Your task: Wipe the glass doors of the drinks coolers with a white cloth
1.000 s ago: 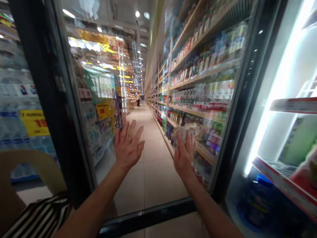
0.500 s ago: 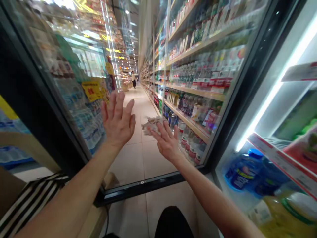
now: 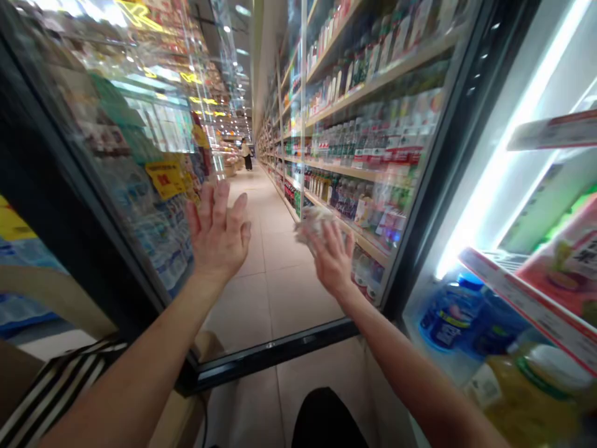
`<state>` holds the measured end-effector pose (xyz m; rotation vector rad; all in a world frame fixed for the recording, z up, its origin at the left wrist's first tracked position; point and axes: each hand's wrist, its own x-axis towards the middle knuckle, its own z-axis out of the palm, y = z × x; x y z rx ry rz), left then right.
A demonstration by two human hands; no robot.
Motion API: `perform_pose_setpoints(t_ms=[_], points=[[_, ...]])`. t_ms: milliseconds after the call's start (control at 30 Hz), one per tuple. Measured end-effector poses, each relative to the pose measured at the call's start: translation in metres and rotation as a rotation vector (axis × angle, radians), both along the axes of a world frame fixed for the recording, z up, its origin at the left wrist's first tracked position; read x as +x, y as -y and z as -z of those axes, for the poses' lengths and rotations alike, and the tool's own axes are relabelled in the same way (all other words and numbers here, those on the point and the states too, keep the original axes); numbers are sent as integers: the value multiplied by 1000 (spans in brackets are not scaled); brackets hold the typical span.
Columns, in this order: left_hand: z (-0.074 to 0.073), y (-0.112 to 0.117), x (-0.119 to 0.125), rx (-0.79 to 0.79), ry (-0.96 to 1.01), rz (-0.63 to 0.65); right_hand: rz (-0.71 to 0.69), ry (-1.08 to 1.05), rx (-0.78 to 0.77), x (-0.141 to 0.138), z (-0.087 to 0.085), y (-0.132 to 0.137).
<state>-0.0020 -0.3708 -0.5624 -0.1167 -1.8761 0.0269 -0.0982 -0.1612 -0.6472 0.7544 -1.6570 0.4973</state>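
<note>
A black-framed glass door (image 3: 280, 351) fills the view in front of me. My left hand (image 3: 219, 233) lies against the pane with fingers spread, holding nothing. On the right side of the glass, my right hand (image 3: 333, 252) presses a crumpled greyish cloth (image 3: 310, 225) flat under its fingers. The cloth and the fingertips are smeared by motion, so its edges are hard to make out.
Right of the door, a lit cooler holds blue bottles (image 3: 450, 314) and a yellowish jug (image 3: 536, 386) below a shelf rail (image 3: 527, 305). Shelves of drinks and an aisle floor (image 3: 242, 311) show through the glass. A person (image 3: 246, 154) stands far down the aisle.
My right hand has slid to the right and slightly up across the glass with the cloth. The left hand keeps nearly the same place. The camera view has shifted a little.
</note>
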Motion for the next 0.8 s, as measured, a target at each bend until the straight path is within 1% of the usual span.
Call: perform_pose_setpoints(t_ms=[67, 100, 133, 167, 200, 267, 300, 333, 367, 467, 500, 533, 567, 667, 700, 733, 767, 800], points=[[1, 1, 0, -10, -9, -1, 110, 117, -303, -13, -9, -13], [1, 1, -1, -9, -11, 3, 142, 157, -405, -16, -12, -15], [2, 2, -1, -7, -13, 8, 148, 169, -440, -15, -15, -14], [2, 2, -1, -5, -16, 12, 128, 154, -397, -12, -15, -10], [2, 2, -1, -4, -20, 17, 88, 111, -289, -8, -14, -5], [3, 3, -1, -13, -34, 17, 8, -1, -21, -1, -9, 1], [3, 3, -2, -22, -43, 9, -8, -42, 61, -1, -7, 0], [3, 3, -2, -31, -53, -1, 3, -57, 69, -4, -7, -5], [3, 3, -2, -37, -60, -8, 38, -43, 1, -9, -8, -12], [4, 4, -4, -13, -60, 12, 158, 71, -381, -25, -17, -31], [4, 4, -4, 2, -57, 27, 169, 98, -456, -26, -19, -32], [4, 5, -5, 11, -55, 37, 157, 109, -462, -24, -19, -29], [4, 5, -5, 11, -57, 40, 126, 103, -391, -20, -17, -23], [4, 5, -5, -42, -88, 6, 7, 2, 27, -4, -5, -8], [4, 5, -5, -62, -99, -15, -11, -25, 121, -2, -2, -9], [4, 5, -5, -81, -108, -34, -8, -38, 143, -4, 0, -13], [4, 5, -5, -95, -114, -47, 14, -30, 85, -9, -1, -20], [4, 5, -5, -101, -116, -52, 50, -2, -36, -15, -3, -28]])
